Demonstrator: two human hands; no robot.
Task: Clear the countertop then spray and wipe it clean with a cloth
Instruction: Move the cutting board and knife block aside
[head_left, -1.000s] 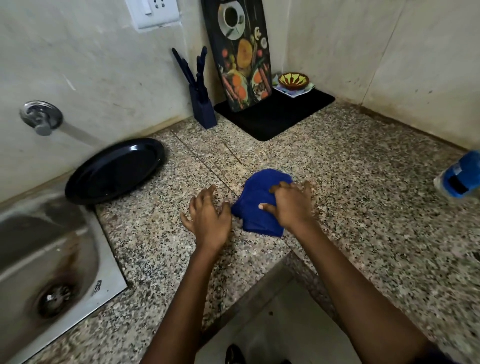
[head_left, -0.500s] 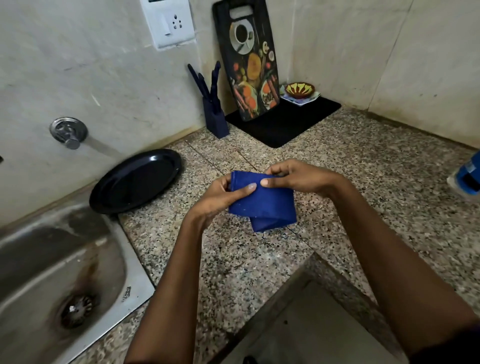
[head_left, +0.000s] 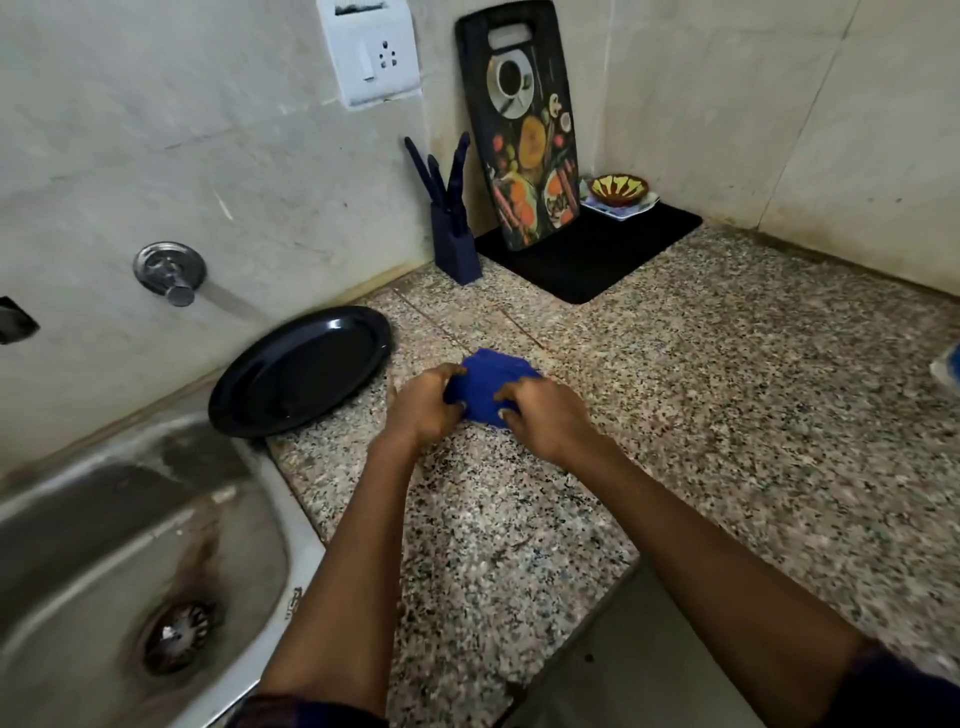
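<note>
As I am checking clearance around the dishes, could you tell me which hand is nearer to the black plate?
Left. The left hand grips the blue cloth just right of the black plate; the right hand holds the cloth's far side.

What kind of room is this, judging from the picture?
Most likely a home kitchen: a stainless steel sink set in a speckled granite countertop, a dark blue knife block and a printed black cutting board.

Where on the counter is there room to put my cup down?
Bare speckled countertop lies right of the hands, between the black mat and the front edge. It is crowded at the back corner with the knife block and cutting board, and by the sink, where the black plate sits.
</note>
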